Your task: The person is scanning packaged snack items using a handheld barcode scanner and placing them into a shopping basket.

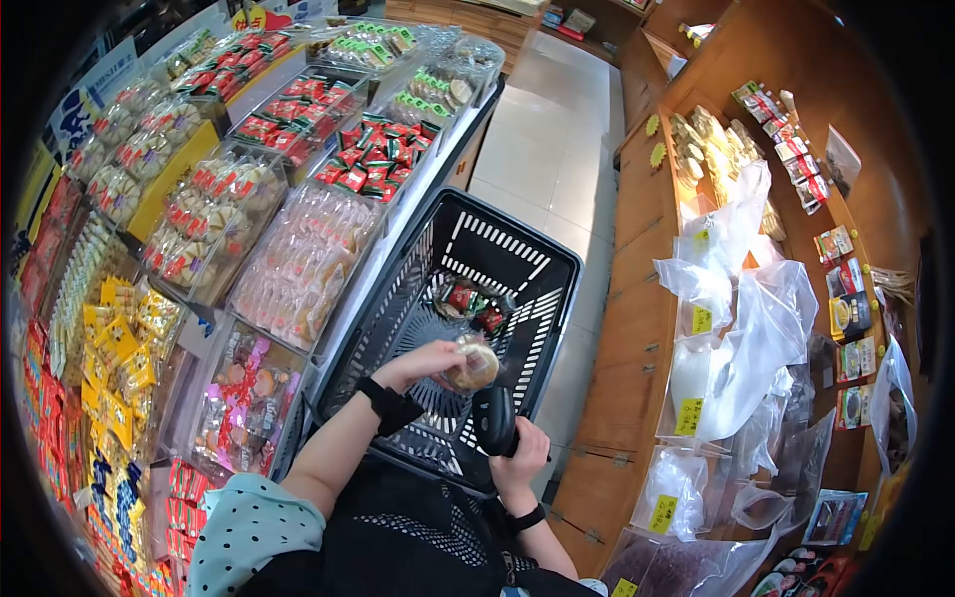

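My left hand (430,362) grips a round pastry (476,368) in a clear wrapper, held over a black plastic shopping basket (393,316). In my right hand (524,460) is a black handheld device (493,418) that looks like a barcode scanner, its rounded head close below the pastry. Several wrapped snacks (468,300) in dark, red and green packaging lie on the basket's slatted bottom, toward its far end. Black bands circle both my wrists.
To the left, clear bins hold pink-wrapped pastries (303,249), red and green packets (376,157) and yellow packets (119,353). Wooden cabinets on the right carry plastic-covered bins (731,348) with yellow price tags. A tiled aisle (552,119) runs ahead between them.
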Demonstrator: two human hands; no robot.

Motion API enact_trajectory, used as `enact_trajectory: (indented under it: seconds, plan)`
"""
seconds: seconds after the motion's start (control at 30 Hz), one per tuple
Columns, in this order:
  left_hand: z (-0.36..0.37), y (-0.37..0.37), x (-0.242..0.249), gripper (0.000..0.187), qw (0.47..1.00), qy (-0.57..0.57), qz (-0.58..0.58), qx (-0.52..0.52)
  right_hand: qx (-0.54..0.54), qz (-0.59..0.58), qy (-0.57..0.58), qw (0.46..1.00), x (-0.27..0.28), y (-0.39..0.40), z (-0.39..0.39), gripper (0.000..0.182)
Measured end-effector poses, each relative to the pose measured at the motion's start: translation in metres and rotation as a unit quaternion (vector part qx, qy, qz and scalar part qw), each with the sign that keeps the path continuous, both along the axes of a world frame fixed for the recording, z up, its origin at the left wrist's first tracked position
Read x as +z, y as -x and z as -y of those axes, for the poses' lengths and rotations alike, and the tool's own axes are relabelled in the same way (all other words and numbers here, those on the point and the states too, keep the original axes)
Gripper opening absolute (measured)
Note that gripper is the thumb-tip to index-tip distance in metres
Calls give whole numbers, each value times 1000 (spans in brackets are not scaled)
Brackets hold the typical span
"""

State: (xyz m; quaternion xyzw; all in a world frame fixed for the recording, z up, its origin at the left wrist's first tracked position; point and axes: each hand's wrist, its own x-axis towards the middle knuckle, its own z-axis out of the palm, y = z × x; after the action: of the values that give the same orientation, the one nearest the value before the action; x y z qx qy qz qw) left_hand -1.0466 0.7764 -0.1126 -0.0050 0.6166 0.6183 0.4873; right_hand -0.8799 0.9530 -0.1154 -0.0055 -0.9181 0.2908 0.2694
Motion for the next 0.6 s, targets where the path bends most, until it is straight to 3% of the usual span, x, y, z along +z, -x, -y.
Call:
enact_trajectory:
  seconds: [0.2,0.3,0.4,0.5,0.57,0.6]
  plan:
    - [11,-20,26,32,995,53,-29,-73,42,22,-9,999,9,2,4,43]
    - [39,-16,61,37,996,48,-70,27,30,24,-5,999,11,2,5,40]
    - [95,-9,100,44,964,11,-230,131,11,10,-6,1000,6,3,5,40]
    - [166,-6,137,43,888,133,-343,276,3,22,-21,1000,-2,2,0,43]
    - [205,4,157,46,731,240,-547,329,6,21,-20,1000,-3,2,-2,43]
    - [233,10,155,46,719,212,-552,364,3,20,-21,1000,-2,3,-2,44]
